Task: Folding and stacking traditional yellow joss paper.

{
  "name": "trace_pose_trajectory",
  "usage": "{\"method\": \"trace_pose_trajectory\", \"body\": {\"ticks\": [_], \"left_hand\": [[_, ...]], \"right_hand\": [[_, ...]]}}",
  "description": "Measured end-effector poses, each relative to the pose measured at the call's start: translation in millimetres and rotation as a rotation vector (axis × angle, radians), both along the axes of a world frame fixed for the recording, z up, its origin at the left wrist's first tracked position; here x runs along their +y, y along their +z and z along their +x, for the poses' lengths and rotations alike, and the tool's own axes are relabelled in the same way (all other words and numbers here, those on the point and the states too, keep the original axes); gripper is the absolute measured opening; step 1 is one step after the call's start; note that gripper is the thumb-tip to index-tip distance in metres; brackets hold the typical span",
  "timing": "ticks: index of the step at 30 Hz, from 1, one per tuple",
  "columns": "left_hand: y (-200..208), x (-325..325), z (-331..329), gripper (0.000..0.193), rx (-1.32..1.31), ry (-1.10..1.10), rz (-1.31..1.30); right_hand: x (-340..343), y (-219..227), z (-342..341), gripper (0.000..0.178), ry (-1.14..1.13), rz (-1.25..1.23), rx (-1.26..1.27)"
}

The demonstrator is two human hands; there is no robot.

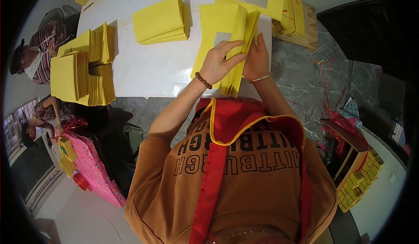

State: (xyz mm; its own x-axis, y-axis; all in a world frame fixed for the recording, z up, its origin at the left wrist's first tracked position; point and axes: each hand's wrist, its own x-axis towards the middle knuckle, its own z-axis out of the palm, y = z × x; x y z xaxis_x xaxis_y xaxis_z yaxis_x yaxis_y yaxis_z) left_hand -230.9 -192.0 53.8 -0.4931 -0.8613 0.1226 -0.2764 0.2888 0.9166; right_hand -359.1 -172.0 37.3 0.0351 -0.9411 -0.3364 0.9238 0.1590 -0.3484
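Observation:
On the white-topped table in front of me lies a stack of yellow paper sheets (211, 21) with a silver patch. Its right part is folded up into standing leaves (240, 25). My left hand (220, 60) lies over the fold, with thumb and fingers bent around the paper. From the right side, my right hand (257, 60) holds the standing leaves, its fingers fairly straight and pointing away from me. The leaves hide part of the right hand. A beaded bracelet (203, 80) is on my left wrist and a bangle (260, 77) on my right.
Folded yellow paper bundles stand on the table (144, 76) at the left (70, 76) and centre back (159, 21). More silver-patched sheets (273, 1) lie far right beside a wooden board (305, 32). Two people sit at the left, one by a pink-covered table (94, 165).

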Motion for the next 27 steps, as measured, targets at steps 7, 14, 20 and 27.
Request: {"method": "trace_pose_trajectory", "body": {"ticks": [7,14,20,27], "left_hand": [[4.1,2.4,1.8,0.013,-0.046,0.079,0.171],[-3.3,-0.2,-0.1,0.023,0.046,0.061,-0.11],[11.2,3.0,-5.5,0.034,-0.063,0.063,0.04],[4.1,-0.4,-1.4,0.035,-0.036,0.039,0.009]], "right_hand": [[-1.3,-0.1,0.0,0.046,0.001,-0.032,-0.053],[-1.9,3.9,4.1,0.046,-0.006,-0.034,-0.038],[-2.3,0.9,2.0,0.052,-0.025,0.018,0.054],[-2.3,2.2,0.4,0.051,0.014,0.011,0.013]]}}
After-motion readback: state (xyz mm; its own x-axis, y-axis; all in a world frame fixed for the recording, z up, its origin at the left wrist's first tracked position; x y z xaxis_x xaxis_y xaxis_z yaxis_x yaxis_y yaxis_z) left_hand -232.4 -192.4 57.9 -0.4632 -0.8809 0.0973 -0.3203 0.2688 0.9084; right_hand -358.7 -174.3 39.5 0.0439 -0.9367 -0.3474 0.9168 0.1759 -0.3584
